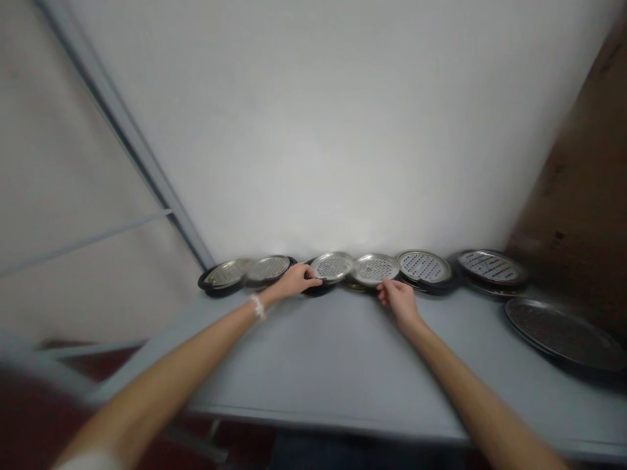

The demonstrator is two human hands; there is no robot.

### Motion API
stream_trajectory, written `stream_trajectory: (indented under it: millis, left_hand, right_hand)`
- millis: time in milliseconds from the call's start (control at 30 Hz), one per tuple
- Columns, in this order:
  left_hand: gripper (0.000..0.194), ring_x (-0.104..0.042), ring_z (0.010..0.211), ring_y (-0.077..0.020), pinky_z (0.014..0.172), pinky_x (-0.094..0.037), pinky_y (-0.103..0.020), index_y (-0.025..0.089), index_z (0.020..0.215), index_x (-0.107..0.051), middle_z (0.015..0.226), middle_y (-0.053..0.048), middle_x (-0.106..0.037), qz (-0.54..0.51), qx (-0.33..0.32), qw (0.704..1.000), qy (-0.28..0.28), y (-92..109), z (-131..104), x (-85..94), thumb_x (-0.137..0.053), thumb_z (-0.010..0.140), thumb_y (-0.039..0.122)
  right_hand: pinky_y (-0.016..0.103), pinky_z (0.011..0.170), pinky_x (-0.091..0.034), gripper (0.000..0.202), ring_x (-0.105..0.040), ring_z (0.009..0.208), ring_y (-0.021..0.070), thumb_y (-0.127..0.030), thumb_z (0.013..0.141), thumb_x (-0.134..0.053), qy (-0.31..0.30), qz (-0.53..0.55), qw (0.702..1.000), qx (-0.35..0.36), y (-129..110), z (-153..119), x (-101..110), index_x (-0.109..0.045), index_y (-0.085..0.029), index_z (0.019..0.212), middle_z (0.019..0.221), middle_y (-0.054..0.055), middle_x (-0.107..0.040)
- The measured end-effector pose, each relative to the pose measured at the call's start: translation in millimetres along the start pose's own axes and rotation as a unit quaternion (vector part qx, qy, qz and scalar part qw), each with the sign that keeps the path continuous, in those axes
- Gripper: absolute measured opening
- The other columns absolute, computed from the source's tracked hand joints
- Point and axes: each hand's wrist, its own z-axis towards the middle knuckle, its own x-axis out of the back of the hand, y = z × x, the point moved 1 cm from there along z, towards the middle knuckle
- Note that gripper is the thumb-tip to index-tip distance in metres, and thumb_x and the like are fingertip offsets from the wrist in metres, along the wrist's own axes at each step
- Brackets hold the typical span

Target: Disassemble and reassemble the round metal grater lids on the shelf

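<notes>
A row of round metal graters, several with black rims or bases beneath them, lies along the back of the grey table. My left hand [296,279] is closed, thumb and fingers pinching the near left edge of a round grater [332,266] with a dark base under it. My right hand [398,299] pinches the near right edge of the neighbouring round grater [376,267], which overlaps something beneath. Both graters lie nearly flat, close beside each other. Blur hides the exact grip of the fingertips.
More round graters lie to the left [268,268] and to the right [424,267]. Larger oval dark trays [563,333] are stacked at the table's right. A white wall [318,130] rises behind the table [313,365]; a brown cardboard box [582,196] stands at right.
</notes>
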Motion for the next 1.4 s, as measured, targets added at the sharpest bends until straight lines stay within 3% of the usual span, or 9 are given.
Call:
stream_trajectory:
  millis: [400,700,1000,1400]
  left_hand:
    - [0.036,-0.064,0.089,-0.0246,0.081,-0.048,-0.034,0.019,0.082,-0.068,0.092,-0.006,-0.069,0.025,-0.035,0.999,-0.015,-16.5,2.6,-7.3,-0.067,0.079,0.055]
    - [0.037,-0.061,0.092,-0.0254,0.084,-0.047,-0.035,0.018,0.082,-0.065,0.093,-0.008,-0.065,0.051,-0.057,0.997,-0.030,-15.8,2.7,-11.2,-0.060,0.083,0.055]
    - [0.046,-0.061,0.091,-0.0260,0.082,-0.048,-0.034,0.019,0.075,-0.066,0.088,-0.009,-0.066,0.076,-0.057,0.995,-0.039,-6.4,6.9,-5.2,-0.062,0.078,0.065]
    - [0.052,-0.059,0.093,-0.0269,0.085,-0.047,-0.036,0.019,0.084,-0.064,0.096,-0.009,-0.060,0.074,-0.028,0.997,-0.019,-11.3,0.1,-5.9,-0.072,0.068,0.068]
  right_hand:
    - [0.023,0.042,-0.033,0.045,-0.047,0.039,0.0104,-0.059,0.067,-0.072,0.005,0.008,1.000,-0.004,1.1,0.9,-0.7,-0.065,-0.014,0.062,0.046,0.001,-0.057]
    - [0.024,0.042,-0.033,0.038,-0.046,0.039,0.0104,-0.051,0.072,-0.069,0.028,0.011,1.000,-0.005,5.1,3.3,0.5,-0.065,-0.015,0.061,0.046,0.000,-0.057]
    - [0.023,0.042,-0.034,0.035,-0.047,0.039,0.0105,-0.047,0.073,-0.068,0.032,0.009,0.999,-0.005,3.4,3.8,0.8,-0.065,-0.015,0.062,0.047,0.000,-0.057]
    - [0.023,0.042,-0.035,0.037,-0.048,0.040,0.0108,-0.050,0.074,-0.069,0.030,0.004,1.000,0.000,2.5,2.4,1.1,-0.065,-0.015,0.062,0.047,0.001,-0.057]
